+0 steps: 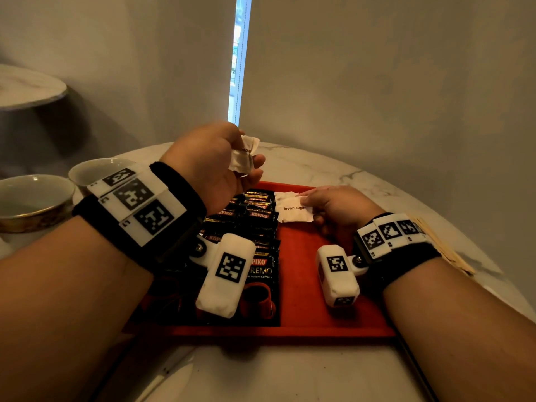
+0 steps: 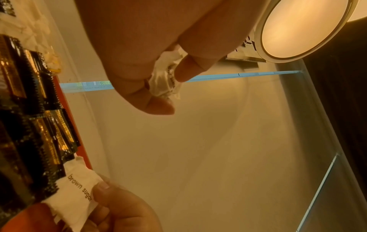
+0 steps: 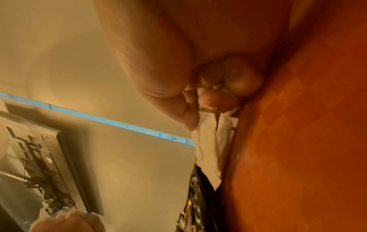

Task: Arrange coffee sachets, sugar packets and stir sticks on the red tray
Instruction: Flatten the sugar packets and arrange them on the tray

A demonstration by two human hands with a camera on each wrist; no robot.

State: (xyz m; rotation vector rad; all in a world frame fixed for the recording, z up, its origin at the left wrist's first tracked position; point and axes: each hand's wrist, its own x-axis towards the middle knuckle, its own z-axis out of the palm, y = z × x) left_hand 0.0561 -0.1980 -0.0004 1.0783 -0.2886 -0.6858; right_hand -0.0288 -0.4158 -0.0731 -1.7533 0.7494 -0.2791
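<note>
Head cam: your left hand [image 1: 213,161] is up at center frame, fingers bunched around crumpled sugar packets [image 1: 245,155], while your right hand [image 1: 333,208] pinches a brown sugar packet [image 1: 293,210] on the red tray [image 1: 307,285], just right of the Kopiko coffee sachets [image 1: 255,227]. Stir sticks [image 1: 446,245] lie at the right edge. Left wrist cam: fingers [image 2: 190,69] clamped on that wad. Right wrist cam: fingertips [image 3: 214,100] pressed onto the packet against the tray.

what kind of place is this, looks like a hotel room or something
Probably a hotel room or guest lounge, though that is a guess. A round marble table carries a red tray of Kopiko coffee sachets and brown sugar packets, with two ceramic cups beside it, like a guest coffee set.
</note>
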